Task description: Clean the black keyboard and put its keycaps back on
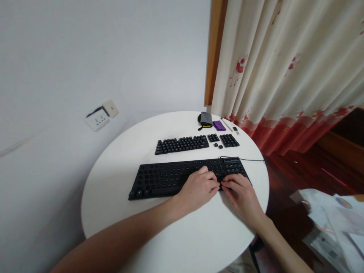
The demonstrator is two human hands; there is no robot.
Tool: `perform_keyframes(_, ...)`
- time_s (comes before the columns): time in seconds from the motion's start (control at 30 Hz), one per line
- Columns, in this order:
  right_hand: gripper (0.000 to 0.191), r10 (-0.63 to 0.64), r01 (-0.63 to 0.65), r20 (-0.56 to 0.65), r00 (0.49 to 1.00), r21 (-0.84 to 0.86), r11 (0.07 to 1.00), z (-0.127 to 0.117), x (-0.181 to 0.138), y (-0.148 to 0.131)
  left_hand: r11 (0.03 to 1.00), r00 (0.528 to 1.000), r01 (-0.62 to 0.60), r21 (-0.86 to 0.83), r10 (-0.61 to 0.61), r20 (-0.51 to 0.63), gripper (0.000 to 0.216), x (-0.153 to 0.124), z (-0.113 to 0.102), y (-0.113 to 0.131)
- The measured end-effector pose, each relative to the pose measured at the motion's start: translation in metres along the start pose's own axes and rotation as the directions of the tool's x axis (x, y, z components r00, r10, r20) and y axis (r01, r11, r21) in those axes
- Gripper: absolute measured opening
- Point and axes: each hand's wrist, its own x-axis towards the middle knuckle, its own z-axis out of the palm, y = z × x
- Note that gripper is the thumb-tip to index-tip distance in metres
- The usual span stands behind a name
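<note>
A black keyboard with most of its keycaps off lies on the white round table, its key positions bare. Over its right half, my left hand rests with curled fingers, the tips close to the front edge. My right hand is beside it, thumb and fingers pinched together at the arrow-key area. The fingertips of both hands nearly meet. Whatever they grip is too small or hidden to make out. Behind the keyboard, loose black keycaps lie in keyboard order, with a number-pad block to their right.
At the table's back right lie a grey pouch, a folded purple cloth, a thin white stick and a small black-and-clear item. The keyboard's cable runs off the right edge. A curtain hangs beyond.
</note>
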Motion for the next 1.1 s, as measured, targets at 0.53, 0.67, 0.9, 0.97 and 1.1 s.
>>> perform_keyframes(0.53,0.016,-0.019,0.019,-0.002,1.0,-0.039,0.999,-0.0031,0.0015,-0.0049,1.0,0.999,-0.018,0.019,0.018,-0.033,0.022,-0.0023,0.0075,0.0001)
perform_keyframes(0.67,0.015,-0.013,0.013,0.003,1.0,-0.035,0.999,-0.0039,0.0018,-0.0053,0.999,0.999,-0.024,0.028,0.025,-0.041,0.021,-0.0011,0.0071,0.0022)
perform_keyframes(0.9,0.015,-0.003,0.004,0.016,1.0,-0.026,1.0,-0.005,0.0015,-0.0056,1.0,0.999,-0.007,0.008,0.007,-0.038,0.021,-0.0007,0.0072,0.0023)
perform_keyframes(0.97,0.015,0.003,-0.003,0.019,1.0,-0.024,1.0,-0.0047,0.0016,-0.0056,1.0,0.999,-0.002,0.007,0.002,-0.042,0.022,-0.001,0.0077,0.0025)
perform_keyframes(1.1,0.015,0.022,-0.021,0.023,0.999,-0.016,1.0,-0.0045,0.0014,-0.0059,1.0,0.999,0.006,0.015,-0.005,-0.049,0.023,-0.0012,0.0083,0.0048)
